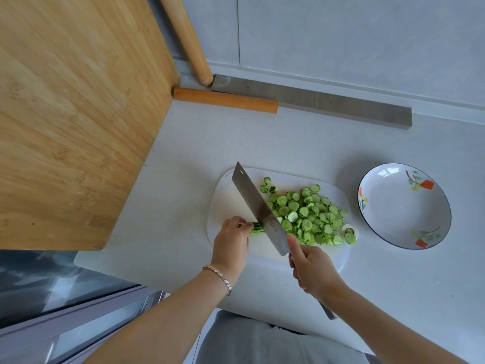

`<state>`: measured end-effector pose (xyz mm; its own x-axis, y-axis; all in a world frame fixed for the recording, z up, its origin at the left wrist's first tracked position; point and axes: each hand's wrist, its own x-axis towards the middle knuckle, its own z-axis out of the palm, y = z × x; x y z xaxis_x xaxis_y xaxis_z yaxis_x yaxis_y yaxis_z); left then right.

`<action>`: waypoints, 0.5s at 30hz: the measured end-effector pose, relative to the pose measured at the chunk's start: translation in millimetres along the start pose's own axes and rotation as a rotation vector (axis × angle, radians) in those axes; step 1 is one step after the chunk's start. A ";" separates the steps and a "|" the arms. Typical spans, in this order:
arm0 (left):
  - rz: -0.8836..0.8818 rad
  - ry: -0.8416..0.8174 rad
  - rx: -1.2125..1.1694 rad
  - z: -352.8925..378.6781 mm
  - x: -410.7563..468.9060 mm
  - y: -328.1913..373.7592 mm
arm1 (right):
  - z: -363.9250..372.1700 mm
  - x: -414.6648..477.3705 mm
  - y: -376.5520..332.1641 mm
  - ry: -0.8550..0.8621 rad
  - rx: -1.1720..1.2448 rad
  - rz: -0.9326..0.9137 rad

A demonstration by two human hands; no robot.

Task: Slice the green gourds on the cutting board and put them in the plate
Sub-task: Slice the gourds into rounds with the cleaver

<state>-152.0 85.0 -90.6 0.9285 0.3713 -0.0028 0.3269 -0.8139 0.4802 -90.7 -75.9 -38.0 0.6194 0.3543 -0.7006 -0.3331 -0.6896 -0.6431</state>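
Slicing at lower centre, I pinch the short green gourd stub on the white cutting board with my left hand, right hand gripping the broad steel cleaver; the next cut needs my left hand drawn back.

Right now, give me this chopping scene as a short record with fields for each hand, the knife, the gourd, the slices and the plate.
left hand: holds the uncut gourd stub on the cutting board
right hand: grips the knife by its handle
knife: blade down at the gourd stub, close to the left hand
slices: heaped on the cutting board, right of the blade
plate: on the counter right of the cutting board, holding no slices
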 end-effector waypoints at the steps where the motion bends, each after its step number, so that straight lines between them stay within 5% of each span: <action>1: 0.004 -0.002 0.003 -0.2 0.0 0.2 | 0.7 0.2 0.6 0.004 -0.029 -0.004; 15: -0.004 -0.004 -0.016 -1.4 1.6 -0.3 | 10.1 15.5 6.2 0.030 -0.087 0.040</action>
<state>-150.8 86.5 -89.4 0.9278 0.3731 -0.0085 0.3283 -0.8051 0.4940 -90.4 -68.4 -56.0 0.6281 0.3069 -0.7151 -0.2962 -0.7555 -0.5844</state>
